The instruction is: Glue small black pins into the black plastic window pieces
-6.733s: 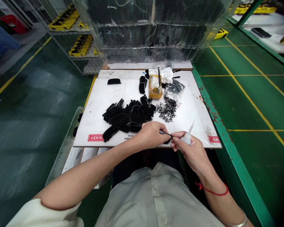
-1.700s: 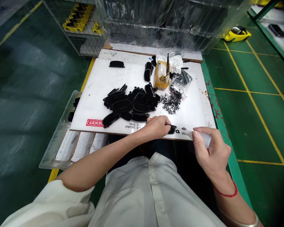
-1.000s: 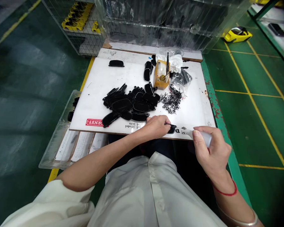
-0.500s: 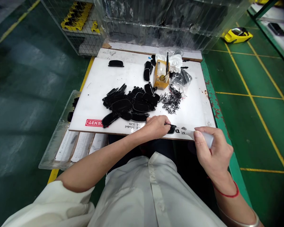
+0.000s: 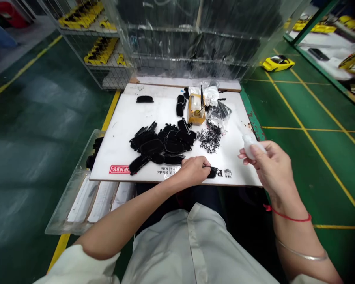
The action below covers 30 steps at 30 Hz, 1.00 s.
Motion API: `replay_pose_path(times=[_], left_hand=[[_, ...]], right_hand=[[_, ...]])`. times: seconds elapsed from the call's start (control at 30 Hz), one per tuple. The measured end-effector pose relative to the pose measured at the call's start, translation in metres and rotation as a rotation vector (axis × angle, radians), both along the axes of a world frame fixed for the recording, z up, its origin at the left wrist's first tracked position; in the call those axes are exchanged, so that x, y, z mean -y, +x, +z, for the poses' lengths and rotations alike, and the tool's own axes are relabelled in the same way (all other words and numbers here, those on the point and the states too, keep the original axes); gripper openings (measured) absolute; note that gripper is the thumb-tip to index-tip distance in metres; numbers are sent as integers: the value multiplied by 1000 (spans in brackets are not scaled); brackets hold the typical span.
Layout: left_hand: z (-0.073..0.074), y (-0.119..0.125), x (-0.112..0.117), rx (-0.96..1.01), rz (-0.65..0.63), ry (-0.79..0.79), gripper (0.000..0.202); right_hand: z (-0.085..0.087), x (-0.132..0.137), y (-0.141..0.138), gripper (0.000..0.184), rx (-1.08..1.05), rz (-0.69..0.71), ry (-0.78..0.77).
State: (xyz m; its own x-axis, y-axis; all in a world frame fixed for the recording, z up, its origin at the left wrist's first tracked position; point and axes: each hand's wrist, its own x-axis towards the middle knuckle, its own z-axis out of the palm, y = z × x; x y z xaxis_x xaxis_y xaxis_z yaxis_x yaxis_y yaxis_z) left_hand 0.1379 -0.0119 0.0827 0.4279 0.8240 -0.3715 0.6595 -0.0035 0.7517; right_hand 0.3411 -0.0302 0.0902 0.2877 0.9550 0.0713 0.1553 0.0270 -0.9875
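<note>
The small black part (image 5: pixel 213 172) lies at the board's (image 5: pixel 127 118) near edge, long axis left-right, pinned under the left hand's (image 5: pixel 192 170) fingertips. The right hand (image 5: pixel 269 161), farther right and raised, grips a small white bottle (image 5: pixel 250 144); black pile (image 5: pixel 159 144) behind

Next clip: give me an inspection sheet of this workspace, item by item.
Surface: white board lying on a green-edged table.
Job's things: small black part at the board's near edge; white squeeze bottle.
Clutter: pile of black oval parts, heap of small black pins, yellow box, clear bag, clear tray at the left.
Hands: left hand pinches a thin tool against the small black part; right hand holds the squeeze bottle raised, apart from the part.
Cables: nothing seen.
Surroundings: green floor with yellow lines, wire racks, yellow toy car.
</note>
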Motion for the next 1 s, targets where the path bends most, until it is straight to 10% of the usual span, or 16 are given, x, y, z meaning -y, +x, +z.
replay_pose_path(times=[0.57, 0.77, 1.0], left_hand=[[2, 3, 2, -64, 16, 26, 22], [4, 5, 1, -81, -5, 30, 22], [3, 5, 1, -70, 1, 22, 21]], right_hand=[[-17, -151, -71, 12, 482, 44, 335], [-4, -130, -62, 12, 530, -112, 413], [16, -31, -27, 9, 564, -255, 362]])
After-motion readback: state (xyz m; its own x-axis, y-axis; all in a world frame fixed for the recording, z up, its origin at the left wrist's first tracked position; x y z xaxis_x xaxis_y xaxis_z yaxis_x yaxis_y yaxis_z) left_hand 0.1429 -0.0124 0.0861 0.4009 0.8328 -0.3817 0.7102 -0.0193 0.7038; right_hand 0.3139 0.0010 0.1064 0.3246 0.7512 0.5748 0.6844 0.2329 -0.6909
